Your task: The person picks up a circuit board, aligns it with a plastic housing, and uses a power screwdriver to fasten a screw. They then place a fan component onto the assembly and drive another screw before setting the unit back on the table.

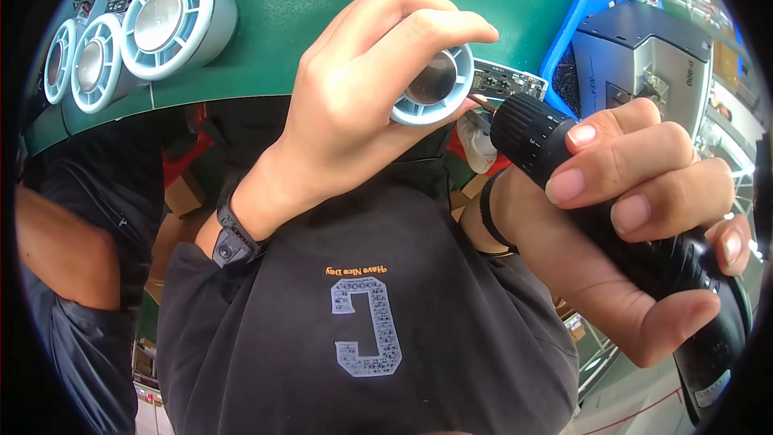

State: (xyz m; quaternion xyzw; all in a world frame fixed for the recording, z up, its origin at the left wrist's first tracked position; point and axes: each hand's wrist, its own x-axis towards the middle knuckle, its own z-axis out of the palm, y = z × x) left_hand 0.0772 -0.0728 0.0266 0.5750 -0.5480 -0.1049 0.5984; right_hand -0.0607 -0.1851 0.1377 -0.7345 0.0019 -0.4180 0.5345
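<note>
Four pale blue round fan housings [436,84], one black electric screwdriver [628,234]

I get one head-worn fisheye view, looking steeply down and very close on the left hand [354,105] and right hand [636,217] over my shirt [362,330], green table [322,0] bending along the top rim, black vignette at corners.

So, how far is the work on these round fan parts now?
Three pale blue round units already lie in a row on the green table. In hand: the left hand holds a fourth unit, while the right hand aims a black electric screwdriver at it. What remains cannot be seen.
</note>
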